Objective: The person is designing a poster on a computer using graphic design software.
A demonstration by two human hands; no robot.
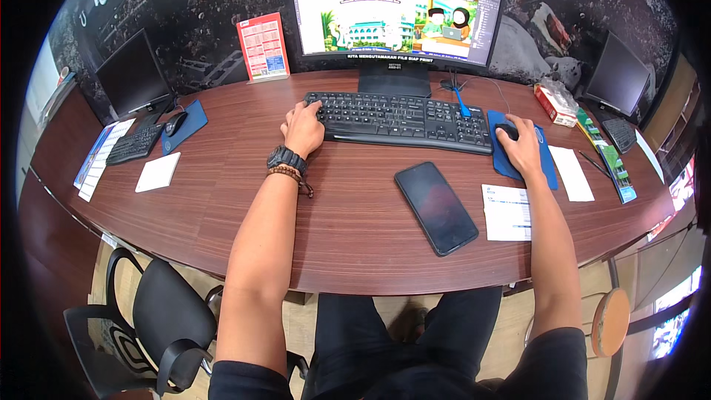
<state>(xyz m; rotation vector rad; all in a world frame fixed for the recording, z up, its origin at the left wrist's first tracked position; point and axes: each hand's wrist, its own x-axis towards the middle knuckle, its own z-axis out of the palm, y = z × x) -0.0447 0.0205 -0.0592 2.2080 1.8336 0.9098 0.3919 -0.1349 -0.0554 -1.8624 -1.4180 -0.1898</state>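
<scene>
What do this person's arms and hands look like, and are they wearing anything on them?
Both the left hand and right hand are ungloved. A chunky black wristwatch and a brown beaded bracelet circle the left wrist; the right wrist has nothing on it. Short black sleeves leave the forearms uncovered.

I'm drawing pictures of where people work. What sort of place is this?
Probably an office: a wide desk holds a big monitor and long keyboard, with a black chair nearby.

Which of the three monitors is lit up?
The middle monitor, behind the keyboard under the left hand. It shows a colourful picture; the left monitor and right monitor are dark.
</scene>
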